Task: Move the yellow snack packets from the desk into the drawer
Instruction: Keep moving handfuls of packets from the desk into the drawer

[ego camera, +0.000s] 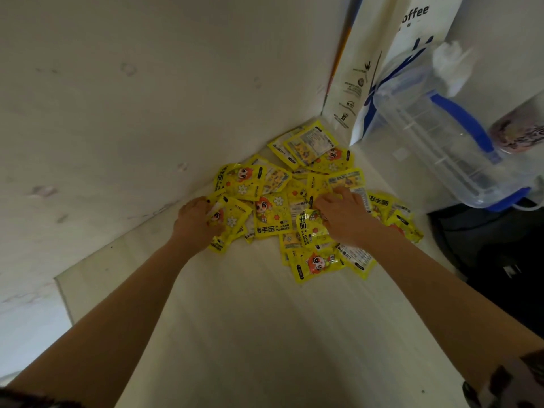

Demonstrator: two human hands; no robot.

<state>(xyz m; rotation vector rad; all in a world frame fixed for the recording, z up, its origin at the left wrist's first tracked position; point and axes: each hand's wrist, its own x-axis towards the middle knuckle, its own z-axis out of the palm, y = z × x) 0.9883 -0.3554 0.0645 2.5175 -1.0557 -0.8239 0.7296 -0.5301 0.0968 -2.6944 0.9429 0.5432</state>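
Note:
Several yellow packets [272,214] with a red cartoon figure lie in a loose heap on the white desk [250,319], pushed up against the wall. My left hand [195,223] rests at the heap's left edge, its fingers curled round one packet [228,223]. My right hand [343,214] lies on the heap's right half, fingers curled into the packets and gripping a crumpled one [309,228]. The drawer is out of view.
A white wall [117,98] runs along the desk's left side. A white and blue paper bag [391,54] stands at the back. A clear plastic jug [447,134] with a blue handle stands to the right. Something black [494,260] lies beyond the desk's right edge.

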